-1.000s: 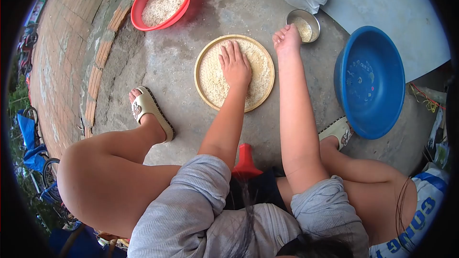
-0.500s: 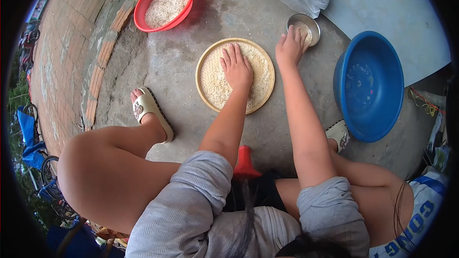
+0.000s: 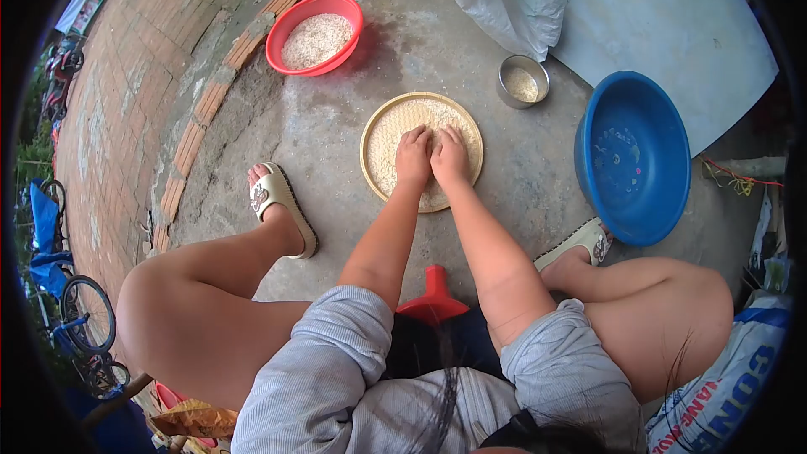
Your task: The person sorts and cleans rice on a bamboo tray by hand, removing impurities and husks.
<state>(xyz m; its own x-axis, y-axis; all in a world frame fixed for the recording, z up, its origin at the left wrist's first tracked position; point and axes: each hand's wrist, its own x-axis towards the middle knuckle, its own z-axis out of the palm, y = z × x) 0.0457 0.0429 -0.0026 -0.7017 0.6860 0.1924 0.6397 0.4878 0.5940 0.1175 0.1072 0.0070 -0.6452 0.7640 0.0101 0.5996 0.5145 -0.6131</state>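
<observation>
A round woven tray with pale grain spread on it lies on the concrete between my feet. Both hands rest on the grain side by side near the tray's middle. The fingers of my left hand are bent down into the grain; what they hold, if anything, is hidden. Close beside it, my right hand also has its fingers curled into the grain, their tips hidden. A strip of bare weave shows just beyond the fingers. The steel bowl, with some grain inside, stands beyond the tray to the right.
A red basin of grain stands at the upper left. On the right is a large blue basin, next to a pale board. A white sack is at the top. Something red juts out between my legs.
My right hand has left the steel bowl and come down onto the tray beside my left hand. My left hand has gone from lying flat to curled. The view has shifted.
</observation>
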